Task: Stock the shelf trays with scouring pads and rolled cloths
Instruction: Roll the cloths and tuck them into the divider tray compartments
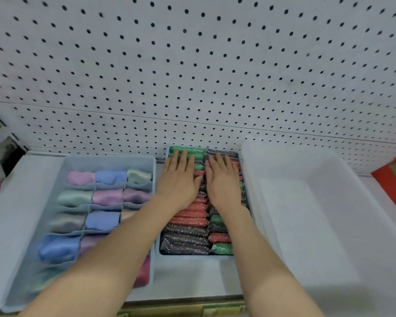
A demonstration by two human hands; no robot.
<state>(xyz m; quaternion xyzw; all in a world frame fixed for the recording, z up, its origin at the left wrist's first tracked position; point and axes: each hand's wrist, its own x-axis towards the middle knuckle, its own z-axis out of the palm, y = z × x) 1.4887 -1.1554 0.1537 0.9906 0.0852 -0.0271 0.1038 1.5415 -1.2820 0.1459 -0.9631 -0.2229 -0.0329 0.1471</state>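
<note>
Both of the person's arms are bare as far as one can see. The left forearm [114, 243] and the right forearm [268, 259] show uncovered skin right up to the wrists. The left hand [177, 179] and the right hand [223, 181] are bare too, with slim fingers. The picture is soft, so nails and finer marks cannot be made out.

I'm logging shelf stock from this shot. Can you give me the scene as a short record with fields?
left: divided tray, pastel rolled cloths in its compartments
middle: pad tray packed with green, red and dark scouring pads
right: translucent white bin
hands: left hand and right hand lie flat, fingers straight, side by side on the scouring pads
back: white pegboard
</note>
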